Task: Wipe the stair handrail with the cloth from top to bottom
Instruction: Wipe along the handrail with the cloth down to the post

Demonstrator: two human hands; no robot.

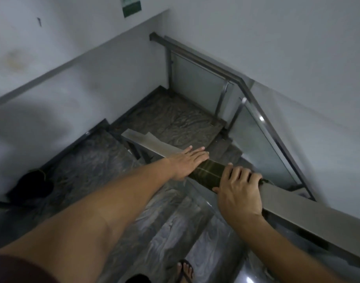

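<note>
Green poster on wall; dark bag on marble landing.

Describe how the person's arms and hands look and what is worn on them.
Both arms are bare from the forearm to the fingers: no gloves, watch, rings or bands show on the left hand or the right hand. A dark maroon short sleeve shows only at the left upper arm. No right sleeve is in view.

Dim, soft, slightly blurred view; wide-angle bending at edges.
</note>
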